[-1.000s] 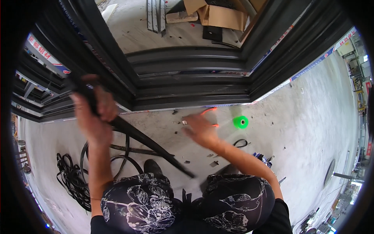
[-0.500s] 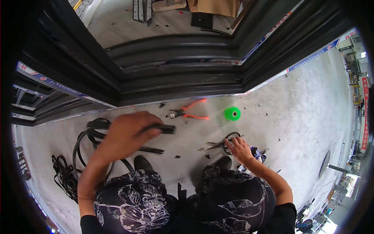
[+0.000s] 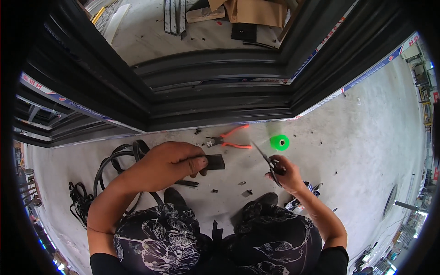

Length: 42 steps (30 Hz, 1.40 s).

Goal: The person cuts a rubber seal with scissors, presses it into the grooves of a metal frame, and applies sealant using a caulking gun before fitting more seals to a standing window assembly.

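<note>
left hand (image 3: 172,165) grips black strip (image 3: 213,162) | right hand (image 3: 286,174) grips scissors (image 3: 268,161) | hands apart

The strip (image 3: 214,161) pinched in the left hand (image 3: 172,165) is black. The scissors (image 3: 268,161) in the right hand (image 3: 286,174) are dark. The pliers (image 3: 228,138) have orange-red handles. The roll (image 3: 279,142) is bright green. The trousers (image 3: 160,238) are black with a white floral pattern. The floor (image 3: 357,137) is pale grey, the frame (image 3: 215,96) black, the coiled cord (image 3: 114,158) black.

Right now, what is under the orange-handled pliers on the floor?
Bare grey concrete floor lies under the orange-handled pliers, with small dark scraps scattered nearby. Whatever sits directly beneath the pliers is covered by them.
</note>
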Each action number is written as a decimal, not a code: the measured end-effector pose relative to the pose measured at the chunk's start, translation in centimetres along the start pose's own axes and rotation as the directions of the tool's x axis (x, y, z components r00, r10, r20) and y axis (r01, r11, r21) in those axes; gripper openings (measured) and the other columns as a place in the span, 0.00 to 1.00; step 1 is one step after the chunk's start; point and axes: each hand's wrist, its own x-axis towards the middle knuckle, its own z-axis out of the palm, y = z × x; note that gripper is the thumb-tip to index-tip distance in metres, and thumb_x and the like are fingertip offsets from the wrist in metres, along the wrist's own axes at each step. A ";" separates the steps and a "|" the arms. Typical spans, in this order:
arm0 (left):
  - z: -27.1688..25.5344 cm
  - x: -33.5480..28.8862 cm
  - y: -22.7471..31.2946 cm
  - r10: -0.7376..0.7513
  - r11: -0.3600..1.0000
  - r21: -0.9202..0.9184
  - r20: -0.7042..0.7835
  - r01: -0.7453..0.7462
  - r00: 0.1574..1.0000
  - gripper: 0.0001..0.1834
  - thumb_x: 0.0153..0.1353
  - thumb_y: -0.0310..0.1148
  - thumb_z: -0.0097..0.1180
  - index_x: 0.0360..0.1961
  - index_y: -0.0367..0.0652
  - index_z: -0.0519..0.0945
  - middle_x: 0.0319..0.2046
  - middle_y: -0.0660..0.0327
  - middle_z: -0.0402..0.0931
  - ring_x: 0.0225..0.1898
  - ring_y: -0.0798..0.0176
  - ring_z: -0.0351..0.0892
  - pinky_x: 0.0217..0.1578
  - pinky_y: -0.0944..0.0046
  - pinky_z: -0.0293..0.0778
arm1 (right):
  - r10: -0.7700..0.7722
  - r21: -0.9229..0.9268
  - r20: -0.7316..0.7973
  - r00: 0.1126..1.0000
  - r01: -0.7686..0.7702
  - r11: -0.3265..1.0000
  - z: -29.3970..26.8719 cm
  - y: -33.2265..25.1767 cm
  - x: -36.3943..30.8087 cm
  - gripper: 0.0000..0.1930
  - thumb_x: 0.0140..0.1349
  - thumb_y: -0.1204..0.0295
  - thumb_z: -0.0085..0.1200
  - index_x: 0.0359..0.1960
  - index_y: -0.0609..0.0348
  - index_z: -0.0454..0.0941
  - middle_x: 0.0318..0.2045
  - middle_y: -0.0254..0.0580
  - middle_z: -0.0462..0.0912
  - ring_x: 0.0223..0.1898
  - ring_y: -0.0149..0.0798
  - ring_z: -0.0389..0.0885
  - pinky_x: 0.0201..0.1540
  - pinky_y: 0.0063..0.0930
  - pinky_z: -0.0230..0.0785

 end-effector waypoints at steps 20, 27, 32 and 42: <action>0.2 -1.2 0.1 -0.128 0.753 -0.580 0.334 0.311 0.934 0.23 0.72 0.47 0.49 0.42 0.34 0.81 0.22 0.67 0.71 0.23 0.75 0.62 0.28 0.73 0.61 | -0.792 -0.592 0.240 0.562 0.731 0.339 -1.6 -20.6 -2.9 0.30 0.37 0.53 0.73 0.44 0.48 0.80 0.35 0.36 0.75 0.37 0.44 0.73 0.38 0.37 0.70; 1.2 -2.6 0.4 -0.172 0.656 -0.681 0.284 0.324 0.943 0.22 0.70 0.45 0.53 0.44 0.32 0.81 0.26 0.63 0.77 0.23 0.73 0.64 0.29 0.71 0.62 | -0.760 -0.578 0.367 0.536 0.772 0.265 -1.6 -21.2 -3.0 0.27 0.44 0.51 0.70 0.44 0.49 0.77 0.36 0.39 0.75 0.39 0.45 0.77 0.36 0.38 0.73; 1.8 -2.5 -1.9 -0.020 0.599 -0.770 0.262 0.221 0.965 0.22 0.69 0.43 0.54 0.46 0.31 0.81 0.30 0.59 0.81 0.22 0.72 0.64 0.29 0.70 0.62 | -0.745 -0.607 0.429 0.511 0.774 0.181 -1.5 -20.7 -2.4 0.26 0.47 0.50 0.67 0.44 0.50 0.76 0.34 0.41 0.75 0.37 0.44 0.78 0.31 0.39 0.74; 1.9 -3.1 -3.4 0.036 0.519 -0.828 0.272 0.215 0.962 0.22 0.67 0.39 0.55 0.51 0.28 0.79 0.33 0.52 0.82 0.20 0.69 0.65 0.24 0.68 0.62 | -0.791 -0.539 0.509 0.339 0.842 0.013 -0.8 -20.0 -1.3 0.22 0.55 0.52 0.61 0.40 0.57 0.75 0.25 0.38 0.74 0.27 0.41 0.77 0.20 0.35 0.70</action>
